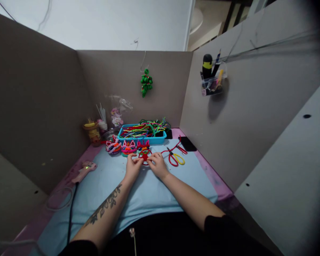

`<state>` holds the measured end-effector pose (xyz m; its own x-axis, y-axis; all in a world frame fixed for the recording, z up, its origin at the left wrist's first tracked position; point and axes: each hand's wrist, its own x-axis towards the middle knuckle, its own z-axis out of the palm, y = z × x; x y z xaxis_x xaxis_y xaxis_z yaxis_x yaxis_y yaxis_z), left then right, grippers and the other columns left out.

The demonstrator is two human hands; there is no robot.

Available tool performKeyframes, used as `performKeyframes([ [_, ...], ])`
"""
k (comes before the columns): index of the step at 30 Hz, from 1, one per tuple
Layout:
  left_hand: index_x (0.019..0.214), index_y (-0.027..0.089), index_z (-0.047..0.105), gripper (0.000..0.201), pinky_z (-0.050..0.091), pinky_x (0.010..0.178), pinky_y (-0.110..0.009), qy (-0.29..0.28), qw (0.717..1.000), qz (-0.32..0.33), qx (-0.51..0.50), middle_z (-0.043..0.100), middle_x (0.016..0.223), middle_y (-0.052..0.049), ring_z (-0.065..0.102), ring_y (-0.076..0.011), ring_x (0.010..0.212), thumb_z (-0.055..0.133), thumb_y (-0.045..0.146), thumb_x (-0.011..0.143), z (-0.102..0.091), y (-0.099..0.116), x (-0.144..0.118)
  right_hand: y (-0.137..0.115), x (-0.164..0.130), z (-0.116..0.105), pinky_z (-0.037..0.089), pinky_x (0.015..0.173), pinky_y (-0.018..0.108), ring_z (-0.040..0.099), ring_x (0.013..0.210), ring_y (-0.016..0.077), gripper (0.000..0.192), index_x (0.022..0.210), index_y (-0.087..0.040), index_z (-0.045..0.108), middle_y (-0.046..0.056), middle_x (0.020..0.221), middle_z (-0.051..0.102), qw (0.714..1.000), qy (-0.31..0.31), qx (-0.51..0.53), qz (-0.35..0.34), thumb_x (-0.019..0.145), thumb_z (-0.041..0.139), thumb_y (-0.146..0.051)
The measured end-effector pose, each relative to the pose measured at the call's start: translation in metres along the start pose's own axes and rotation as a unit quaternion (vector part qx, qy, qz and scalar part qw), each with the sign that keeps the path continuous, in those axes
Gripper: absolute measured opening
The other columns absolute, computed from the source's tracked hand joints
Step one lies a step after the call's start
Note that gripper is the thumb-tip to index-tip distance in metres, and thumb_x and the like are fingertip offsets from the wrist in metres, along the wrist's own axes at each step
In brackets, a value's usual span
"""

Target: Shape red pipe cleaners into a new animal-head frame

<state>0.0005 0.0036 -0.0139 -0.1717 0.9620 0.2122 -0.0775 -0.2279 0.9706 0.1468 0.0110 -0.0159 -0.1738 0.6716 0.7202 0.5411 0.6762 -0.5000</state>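
Observation:
Between my two hands is a red wheel-shaped piece point(145, 155) of what looks like pipe cleaner, with a round hub, spokes and an outer ring. My left hand point(133, 166) pinches it from the left, near the hub. From the right, my right hand point(158, 165) pinches it too. A red strand point(166, 151) runs off to the right, past my right hand. Just behind the wheel stand several fuzzy horned animal figures, among them a pink one point(128, 148). Scissors point(176, 159) with one red and one yellow handle lie right of my right hand.
A blue tray point(160, 140) full of coloured pipe cleaners stands at the back. A black phone point(188, 144) lies at right. At left are a pink glue gun point(84, 171) with a cord and a lidded cup point(92, 134). Partition walls enclose the table; a tool holder point(212, 87) hangs right.

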Motion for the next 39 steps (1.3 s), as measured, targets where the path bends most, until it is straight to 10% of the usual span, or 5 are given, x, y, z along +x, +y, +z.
performKeyframes([
  [9,0.095,0.021,0.035,0.048,0.043,0.054,-0.021,0.024,1.0,-0.001,0.005,0.065,0.065,0.003,0.059,-0.0111,0.053,0.069,0.033,0.064,0.004,0.0,0.0,-0.003,-0.002,0.001,0.037,0.083,0.035,0.046,0.089,0.0203,0.013,0.081,-0.021,0.067,0.005,0.082,0.058,0.998,0.007,-0.064,-0.002,0.083,0.055,-0.023],
  [19,0.092,0.012,0.066,0.038,0.039,0.042,-0.022,-0.051,0.99,-0.031,0.131,0.067,0.065,-0.005,0.052,-0.0109,0.042,0.064,0.041,0.067,0.004,0.007,-0.006,0.004,0.0,0.0,0.04,0.081,0.033,0.048,0.087,0.02,0.012,0.081,-0.02,0.065,0.006,0.084,0.056,0.997,0.041,-0.046,0.042,0.082,0.053,-0.019],
  [39,0.07,0.01,0.069,0.027,0.049,0.06,-0.025,-0.084,0.987,-0.13,-0.038,0.069,0.069,-0.007,0.065,-0.0167,0.063,0.07,0.035,0.06,0.007,0.009,-0.005,0.002,-0.001,-0.001,0.04,0.081,0.034,0.047,0.087,0.0199,0.013,0.084,-0.02,0.066,0.005,0.083,0.056,0.999,0.028,-0.033,0.026,0.082,0.053,-0.02],
])
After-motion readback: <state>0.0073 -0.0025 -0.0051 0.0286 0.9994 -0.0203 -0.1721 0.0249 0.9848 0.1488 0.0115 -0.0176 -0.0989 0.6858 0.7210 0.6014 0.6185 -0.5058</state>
